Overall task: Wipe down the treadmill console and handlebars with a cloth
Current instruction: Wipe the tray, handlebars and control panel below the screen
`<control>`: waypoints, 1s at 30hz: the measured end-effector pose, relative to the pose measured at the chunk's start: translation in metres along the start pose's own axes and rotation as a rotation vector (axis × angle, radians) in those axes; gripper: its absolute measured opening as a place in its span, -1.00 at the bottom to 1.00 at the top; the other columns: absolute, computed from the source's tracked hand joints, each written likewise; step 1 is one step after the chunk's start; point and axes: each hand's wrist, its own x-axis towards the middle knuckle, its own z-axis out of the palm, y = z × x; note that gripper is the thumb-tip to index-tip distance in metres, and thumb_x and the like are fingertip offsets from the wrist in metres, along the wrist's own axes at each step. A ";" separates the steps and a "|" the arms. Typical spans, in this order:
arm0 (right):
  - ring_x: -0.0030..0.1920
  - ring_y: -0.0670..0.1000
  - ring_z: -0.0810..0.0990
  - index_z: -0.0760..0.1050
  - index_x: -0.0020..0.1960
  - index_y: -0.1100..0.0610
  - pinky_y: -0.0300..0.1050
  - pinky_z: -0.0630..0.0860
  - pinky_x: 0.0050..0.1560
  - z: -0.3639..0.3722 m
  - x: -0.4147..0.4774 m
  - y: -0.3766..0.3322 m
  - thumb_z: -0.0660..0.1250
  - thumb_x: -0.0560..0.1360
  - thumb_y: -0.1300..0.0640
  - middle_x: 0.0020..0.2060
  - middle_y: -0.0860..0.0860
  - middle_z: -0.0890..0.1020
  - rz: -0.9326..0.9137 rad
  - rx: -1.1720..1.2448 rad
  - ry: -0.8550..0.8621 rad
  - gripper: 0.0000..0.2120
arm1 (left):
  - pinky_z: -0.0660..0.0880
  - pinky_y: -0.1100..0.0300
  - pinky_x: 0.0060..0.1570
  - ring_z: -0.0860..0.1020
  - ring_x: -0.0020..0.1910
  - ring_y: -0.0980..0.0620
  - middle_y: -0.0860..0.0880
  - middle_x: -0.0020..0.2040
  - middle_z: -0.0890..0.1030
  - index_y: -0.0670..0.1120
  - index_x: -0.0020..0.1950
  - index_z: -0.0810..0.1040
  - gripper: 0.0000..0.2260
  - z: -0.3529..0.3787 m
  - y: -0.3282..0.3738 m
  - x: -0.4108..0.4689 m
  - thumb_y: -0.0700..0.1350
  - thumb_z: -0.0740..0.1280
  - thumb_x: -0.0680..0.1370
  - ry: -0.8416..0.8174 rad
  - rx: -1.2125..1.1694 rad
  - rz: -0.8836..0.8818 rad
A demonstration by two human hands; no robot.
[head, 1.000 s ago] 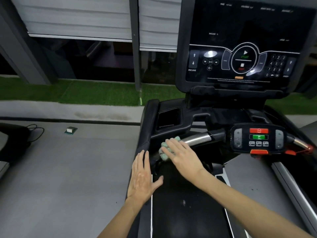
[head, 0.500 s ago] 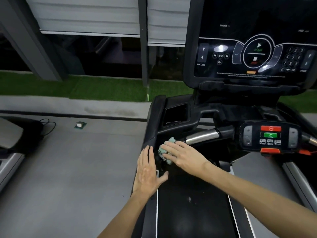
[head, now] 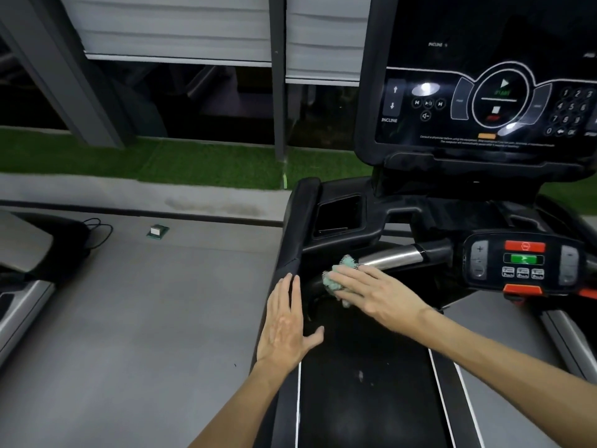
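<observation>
Two hands are in view, each with a spread grip that pinches nothing. The right hand (head: 381, 297) lies flat with straight fingers and presses one green cloth (head: 336, 279) on the dark left end of the handlebar (head: 394, 256), just beside its one chrome part. Part of the cloth shows beyond the fingertips; the rest is under the palm.

The left hand (head: 286, 328) rests palm down on the lower end of the one black side rail (head: 295, 234), with straight fingers and the thumb out toward the belt (head: 361, 399). The hands are near each other but apart.

Right of the handlebar is one small panel (head: 523, 263) with one red button, one green one and one orange bar below. Above it stands one console (head: 484, 101), its screen cut off by the right edge. On the floor (head: 145, 318), well apart from the treadmill, lie one small box (head: 157, 231) and one black cable (head: 100, 231).

Against half a second ago, the cloth and right hand are at the same end of the handlebar and the left hand is at the same place on the rail. The console sits a little more to the right in the view.
</observation>
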 end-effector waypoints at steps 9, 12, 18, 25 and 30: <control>0.35 0.18 0.43 0.50 0.32 0.14 0.12 0.34 0.35 0.001 0.050 -0.051 0.53 0.30 0.14 0.33 0.16 0.48 0.150 0.176 0.045 -0.40 | 0.32 -0.04 0.44 0.29 0.48 -0.15 -0.20 0.49 0.29 -0.20 0.53 0.13 -0.06 -0.001 0.000 0.001 0.19 0.48 0.34 -0.004 0.048 0.015; 0.42 0.14 0.34 0.41 0.40 0.08 0.07 0.26 0.41 -0.008 0.044 -0.037 0.44 0.40 0.14 0.42 0.11 0.39 0.098 0.139 0.045 -0.42 | 0.28 -0.03 0.46 0.27 0.49 -0.14 -0.19 0.50 0.27 -0.20 0.54 0.12 -0.07 -0.001 -0.001 -0.001 0.19 0.46 0.35 0.000 0.046 0.012; 0.37 0.20 0.41 0.44 0.37 0.16 0.15 0.42 0.31 -0.001 -0.025 0.019 0.51 0.23 0.33 0.38 0.19 0.43 0.358 0.168 0.081 -0.29 | 0.32 -0.04 0.43 0.29 0.47 -0.15 -0.18 0.50 0.25 -0.15 0.55 0.05 -0.03 -0.003 0.003 0.001 0.20 0.48 0.35 0.009 0.033 -0.010; 0.48 0.23 0.17 0.27 0.48 0.19 0.19 0.16 0.43 0.000 0.045 -0.053 0.37 0.46 0.14 0.47 0.21 0.25 0.141 0.131 0.041 -0.38 | 0.32 -0.06 0.43 0.30 0.48 -0.16 -0.22 0.49 0.30 -0.22 0.54 0.13 -0.01 -0.003 0.002 0.002 0.19 0.52 0.30 -0.014 0.022 -0.031; 0.55 0.15 -0.03 0.11 0.53 0.18 0.11 -0.05 0.51 0.010 0.053 -0.071 0.25 0.55 0.08 0.55 0.14 0.06 0.062 0.074 -0.037 -0.38 | 0.29 -0.04 0.46 0.25 0.51 -0.12 -0.19 0.50 0.28 -0.21 0.55 0.10 0.03 -0.002 0.000 0.000 0.17 0.54 0.29 -0.016 0.041 -0.024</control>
